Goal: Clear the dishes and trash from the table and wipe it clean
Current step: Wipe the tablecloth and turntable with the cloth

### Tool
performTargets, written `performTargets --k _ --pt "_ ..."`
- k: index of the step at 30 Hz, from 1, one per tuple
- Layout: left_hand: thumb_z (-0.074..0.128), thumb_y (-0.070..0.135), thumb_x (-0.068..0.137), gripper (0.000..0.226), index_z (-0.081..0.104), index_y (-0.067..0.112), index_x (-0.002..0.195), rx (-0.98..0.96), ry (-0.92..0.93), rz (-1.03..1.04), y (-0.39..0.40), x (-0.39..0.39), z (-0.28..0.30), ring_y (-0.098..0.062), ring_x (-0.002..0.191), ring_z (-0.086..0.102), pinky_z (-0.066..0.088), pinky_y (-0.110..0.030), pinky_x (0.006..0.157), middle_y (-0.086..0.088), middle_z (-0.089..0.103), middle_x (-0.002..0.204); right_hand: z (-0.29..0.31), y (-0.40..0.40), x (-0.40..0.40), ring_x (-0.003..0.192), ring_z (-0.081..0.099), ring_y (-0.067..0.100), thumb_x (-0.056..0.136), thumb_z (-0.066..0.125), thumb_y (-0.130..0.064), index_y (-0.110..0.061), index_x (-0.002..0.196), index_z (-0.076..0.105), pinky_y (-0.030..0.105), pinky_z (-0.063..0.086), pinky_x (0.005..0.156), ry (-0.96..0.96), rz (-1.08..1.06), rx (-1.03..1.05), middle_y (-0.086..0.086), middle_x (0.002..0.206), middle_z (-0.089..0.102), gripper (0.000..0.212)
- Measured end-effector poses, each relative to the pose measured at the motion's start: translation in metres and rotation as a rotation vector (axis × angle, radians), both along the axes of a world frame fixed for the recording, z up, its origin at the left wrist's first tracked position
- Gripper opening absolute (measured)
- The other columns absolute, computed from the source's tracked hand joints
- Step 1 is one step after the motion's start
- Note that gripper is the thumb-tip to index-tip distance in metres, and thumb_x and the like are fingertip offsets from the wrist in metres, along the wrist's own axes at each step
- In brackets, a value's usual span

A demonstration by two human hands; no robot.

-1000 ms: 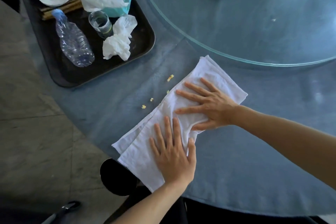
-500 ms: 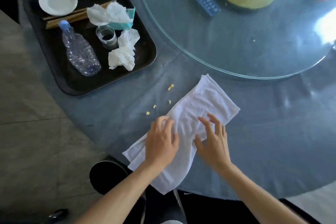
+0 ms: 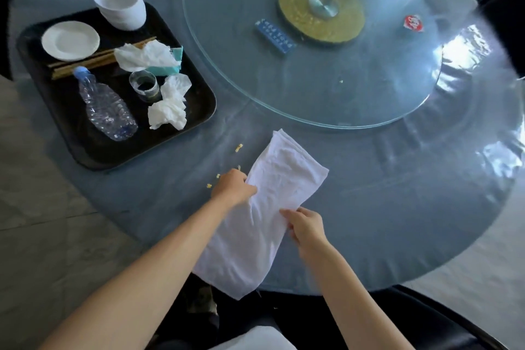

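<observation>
While a black rectangular plastic tray point(image 3: 85, 148) sits at the left of the round grey-blue table point(image 3: 397, 207), it carries a small white round saucer point(image 3: 70, 40), a stack of white paper cups point(image 3: 119, 3), brown wooden chopsticks point(image 3: 93, 61), a crushed clear plastic bottle with a blue cap point(image 3: 106, 106), a short clear drinking glass point(image 3: 144, 85) and crumpled white tissues point(image 3: 170, 106). Just right of the tray, small yellow crumbs point(image 3: 238, 147) lie on the table surface. The left hand point(image 3: 234, 189) sits beside them, its fingers curled onto the left edge of the folded white cloth point(image 3: 272, 202), gripping it. The cloth lies on the table's near part, its lower end hanging over the rim. The right hand point(image 3: 306, 226) pinches the cloth's right edge between thumb and fingers. Further back and to the right, the round clear glass turntable point(image 3: 284, 99) rests on a gold disc base point(image 3: 321, 8), with a blue rectangular packet point(image 3: 275, 35) and a small red-and-white wrapper point(image 3: 413, 23) on it.
</observation>
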State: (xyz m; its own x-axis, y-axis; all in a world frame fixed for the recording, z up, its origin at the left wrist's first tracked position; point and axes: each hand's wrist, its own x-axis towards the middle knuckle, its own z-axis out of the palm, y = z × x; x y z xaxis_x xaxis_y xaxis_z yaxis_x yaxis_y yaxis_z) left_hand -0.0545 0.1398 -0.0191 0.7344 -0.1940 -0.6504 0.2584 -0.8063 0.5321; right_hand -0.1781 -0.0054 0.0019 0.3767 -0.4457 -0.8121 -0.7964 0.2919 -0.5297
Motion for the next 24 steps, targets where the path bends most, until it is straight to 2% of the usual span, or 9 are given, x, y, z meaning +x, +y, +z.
performTargets --k 1,3,6,9,12,15,18,21,24 --pt "0.069 0.020 0.075 0.049 0.024 0.017 0.054 -0.021 -0.015 0.004 0.002 -0.001 0.002 -0.023 0.060 0.035 0.022 -0.030 0.054 0.003 0.030 0.054 0.008 -0.003 -0.004 0.055 0.038 0.014 0.091 0.068 -0.008 -0.007 0.075 0.066 0.023 0.032 0.053 -0.022 0.045 -0.020 0.000 0.061 0.053 0.017" --pt "0.072 0.025 0.077 0.051 0.027 0.015 0.054 -0.084 -0.059 0.000 0.008 -0.004 0.011 -0.023 0.065 0.035 0.024 -0.032 0.056 0.006 0.030 0.052 0.029 -0.006 -0.012 0.065 0.054 0.014 0.095 0.067 -0.014 -0.015 0.087 0.075 0.025 0.038 0.062 -0.112 0.074 -0.048 -0.006 0.069 0.069 0.011" --pt "0.078 0.031 0.083 0.044 0.047 0.016 0.056 -0.269 -0.034 -0.017 0.023 -0.008 0.036 -0.016 0.063 0.043 0.033 -0.030 0.059 0.009 0.045 0.056 0.061 -0.007 -0.029 0.083 0.072 0.012 0.103 0.061 -0.020 -0.022 0.106 0.072 0.027 0.052 0.077 -0.344 0.089 -0.026 -0.003 0.094 0.080 0.011" --pt "0.080 0.030 0.086 0.021 0.073 0.013 0.077 -0.570 0.068 0.038 0.038 -0.011 0.071 -0.011 0.073 0.064 0.049 -0.027 0.072 0.003 0.073 0.078 0.082 -0.012 -0.042 0.086 0.073 0.018 0.105 0.059 -0.021 -0.019 0.112 0.069 0.032 0.057 0.082 -0.523 0.074 -0.044 0.007 0.097 0.079 0.012" --pt "0.084 0.030 0.081 0.021 0.079 0.011 0.086 -0.582 -0.014 0.123 0.045 -0.015 0.091 -0.011 0.084 0.069 0.052 -0.027 0.083 -0.010 0.078 0.094 0.089 -0.015 -0.047 0.086 0.069 0.019 0.104 0.062 -0.017 -0.013 0.109 0.071 0.040 0.055 0.084 -0.528 0.041 -0.136 0.004 0.092 0.078 0.012" --pt "0.086 0.029 0.079 0.025 0.079 0.006 0.088 -0.612 -0.071 0.169 0.045 -0.018 0.106 -0.003 0.082 0.068 0.055 -0.026 0.084 -0.012 0.077 0.091 0.097 -0.023 -0.046 0.084 0.070 0.016 0.099 0.069 -0.019 -0.011 0.118 0.066 0.040 0.056 0.085 -0.538 -0.019 -0.212 0.001 0.088 0.078 0.021" --pt "0.086 0.026 0.079 0.023 0.079 0.007 0.089 -0.609 -0.106 0.164 0.046 -0.028 0.123 0.011 0.063 0.058 0.045 -0.005 0.063 0.007 0.070 0.073 0.108 -0.028 -0.050 0.083 0.070 0.015 0.094 0.076 -0.022 -0.017 0.137 0.051 0.039 0.057 0.095 -0.512 -0.114 -0.200 -0.003 0.082 0.074 0.050" --pt "0.085 0.019 0.080 0.015 0.078 0.009 0.088 -0.708 -0.100 0.138 0.048 -0.035 0.136 0.001 0.065 0.061 0.048 -0.012 0.067 0.011 0.071 0.072 0.118 -0.030 -0.057 0.081 0.067 0.013 0.095 0.074 -0.021 -0.023 0.128 0.061 0.035 0.055 0.092 -0.609 -0.039 -0.246 -0.002 0.080 0.072 0.036" --pt "0.087 0.017 0.077 0.013 0.078 0.013 0.084 -0.690 -0.170 0.158 0.052 -0.040 0.142 0.003 0.062 0.062 0.051 -0.016 0.067 0.014 0.072 0.066 0.126 -0.033 -0.067 0.084 0.066 0.009 0.086 0.084 -0.019 -0.023 0.113 0.075 0.030 0.054 0.091 -0.646 0.045 -0.275 0.000 0.090 0.072 0.029"
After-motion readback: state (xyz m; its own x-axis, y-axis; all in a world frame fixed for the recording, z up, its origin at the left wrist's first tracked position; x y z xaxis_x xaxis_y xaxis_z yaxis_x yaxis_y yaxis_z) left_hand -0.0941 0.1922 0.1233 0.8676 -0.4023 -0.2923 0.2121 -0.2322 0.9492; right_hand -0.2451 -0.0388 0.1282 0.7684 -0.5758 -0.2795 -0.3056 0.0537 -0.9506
